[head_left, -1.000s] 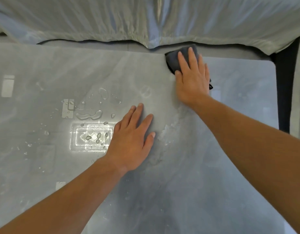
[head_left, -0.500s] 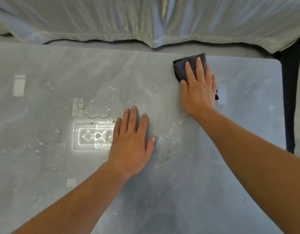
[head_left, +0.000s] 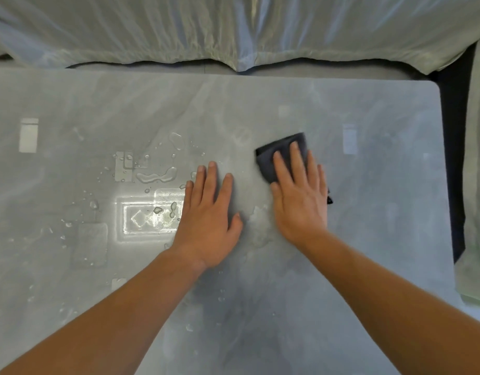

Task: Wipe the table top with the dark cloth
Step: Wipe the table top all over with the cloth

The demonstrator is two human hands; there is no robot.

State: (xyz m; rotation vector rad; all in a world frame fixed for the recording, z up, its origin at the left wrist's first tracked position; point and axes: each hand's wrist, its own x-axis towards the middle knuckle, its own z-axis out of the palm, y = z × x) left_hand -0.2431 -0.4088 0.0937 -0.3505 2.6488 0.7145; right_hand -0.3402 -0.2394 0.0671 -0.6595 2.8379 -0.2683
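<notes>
The grey table top (head_left: 368,239) fills most of the view. A folded dark cloth (head_left: 271,158) lies flat on it right of centre, and my right hand (head_left: 301,196) presses down on it with fingers spread, covering most of the cloth. My left hand (head_left: 209,217) rests flat on the bare table just left of the cloth, fingers apart, holding nothing. Water drops and small puddles (head_left: 156,175) sit on the table left of my left hand. A wet smear (head_left: 257,226) shows between my two hands.
A pale sheet of fabric (head_left: 233,28) hangs along the table's far edge. The table's rounded right corner (head_left: 436,86) borders a dark gap (head_left: 454,163), with more pale fabric (head_left: 477,185) beyond. A bright light reflection (head_left: 149,212) glares on the wet patch.
My right hand has dragged the dark cloth from the table's far edge back toward me, to beside my left hand. My left hand has stayed flat in place.
</notes>
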